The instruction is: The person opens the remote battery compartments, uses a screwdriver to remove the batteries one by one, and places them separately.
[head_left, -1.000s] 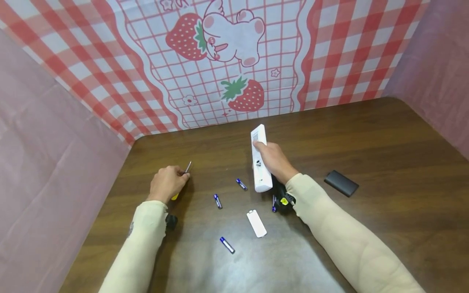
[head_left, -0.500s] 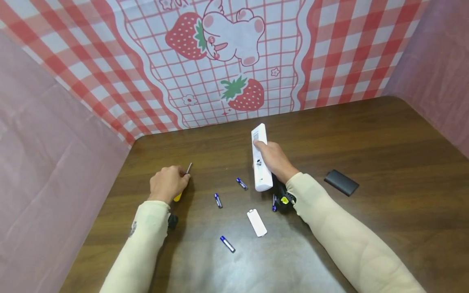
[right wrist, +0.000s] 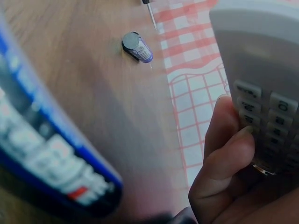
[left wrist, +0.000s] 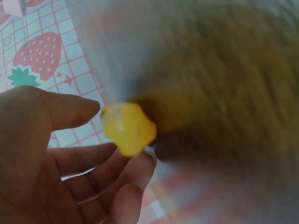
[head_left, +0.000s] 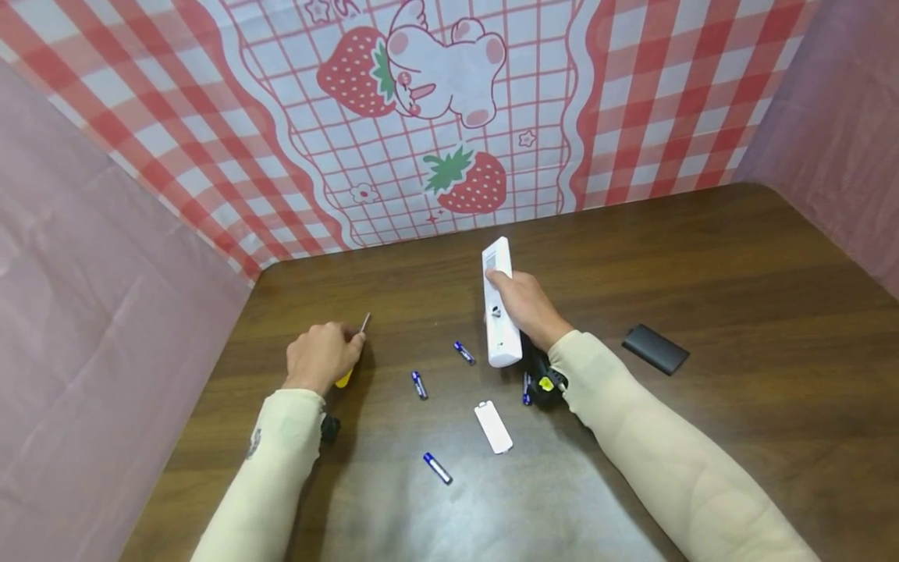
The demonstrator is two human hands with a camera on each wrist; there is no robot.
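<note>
In the head view my left hand [head_left: 321,359] is at the left of the table and holds a small screwdriver [head_left: 344,380] with a yellow handle and thin metal shaft. Its yellow handle end [left wrist: 128,128] shows between thumb and fingers in the left wrist view. My right hand [head_left: 528,308] grips a white remote control [head_left: 504,343], back side up, with a label and a bit of metal showing. The remote's buttons [right wrist: 275,116] face the right wrist camera, fingers curled against them. Nearby on the table lies a white battery cover [head_left: 494,428].
Several blue AAA-size batteries lie about: one battery [head_left: 464,353] left of the remote, another [head_left: 419,385] farther left, one [head_left: 438,468] nearer the front, and one [head_left: 527,389] beside the right wrist. A black flat case [head_left: 655,349] lies at right. A checked cloth [head_left: 632,117] hangs behind.
The screwdriver and left hand have shifted very slightly, with a little more of the yellow handle showing. The right hand and the remote control have stayed nearly still.
</note>
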